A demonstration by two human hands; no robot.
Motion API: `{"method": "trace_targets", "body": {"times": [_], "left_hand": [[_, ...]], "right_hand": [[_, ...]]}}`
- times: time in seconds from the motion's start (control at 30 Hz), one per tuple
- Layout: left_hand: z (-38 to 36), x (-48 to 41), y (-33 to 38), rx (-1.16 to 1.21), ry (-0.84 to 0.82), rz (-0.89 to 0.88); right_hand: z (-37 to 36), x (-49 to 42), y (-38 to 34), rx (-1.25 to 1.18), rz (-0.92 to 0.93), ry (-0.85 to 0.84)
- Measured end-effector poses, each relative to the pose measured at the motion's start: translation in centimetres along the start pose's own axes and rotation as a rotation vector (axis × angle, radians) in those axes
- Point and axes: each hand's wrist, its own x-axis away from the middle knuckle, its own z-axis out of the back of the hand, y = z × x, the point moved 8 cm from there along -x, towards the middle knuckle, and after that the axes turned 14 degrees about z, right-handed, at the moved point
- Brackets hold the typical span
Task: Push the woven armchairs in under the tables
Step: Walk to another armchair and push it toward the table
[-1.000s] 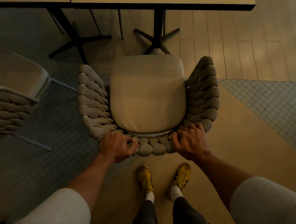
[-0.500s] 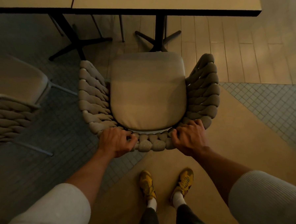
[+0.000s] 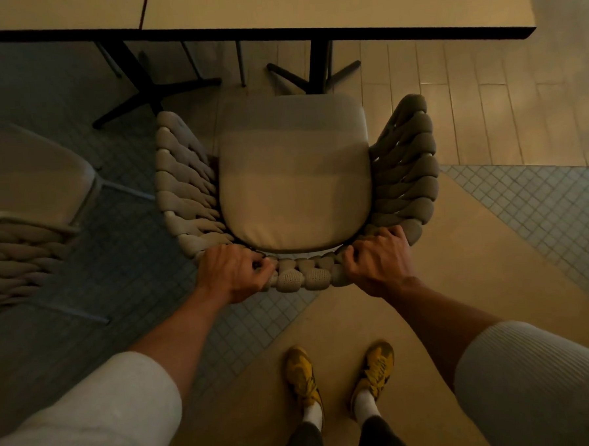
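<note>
**Chair in hand, not yet under the table**

Head view: my left grip [image 3: 232, 272] and my right grip [image 3: 378, 262] are both clenched over the top rail of the woven armchair [image 3: 294, 188], fingers curled round the thick braid at either end of the back. The chair stands straight ahead of my grips, facing away from me toward the tabletop [image 3: 309, 7]. Its whole seat cushion shows, with none of it hidden beneath the dark table edge, so I judge the push only begun: the seat and both woven arms have yet to go under.

Beyond the grips, just past the cushion's front edge, stands the black pedestal foot [image 3: 316, 71] of this table. Its spread legs lie right in the chair's path, and I expect them to set how deep the chair can go. Whether the woven arms clear the underside of the tabletop I cannot tell from here.

Well off to the left of my left grip a second woven armchair [image 3: 18, 251] stands out on the tiled floor, also not pushed in, with another pedestal foot [image 3: 149, 90] beyond it. That one looks left to do. My yellow shoes [image 3: 303, 379] stand behind the grips.
</note>
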Motion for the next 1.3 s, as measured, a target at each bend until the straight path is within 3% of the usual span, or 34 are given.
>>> {"method": "trace_targets", "body": {"times": [1.3], "left_hand": [[1.3, -13.1, -6.3, 0.02, -0.085, -0.008]], "right_hand": [[2.1, -12.9, 1.2, -0.067, -0.114, -0.009]]}}
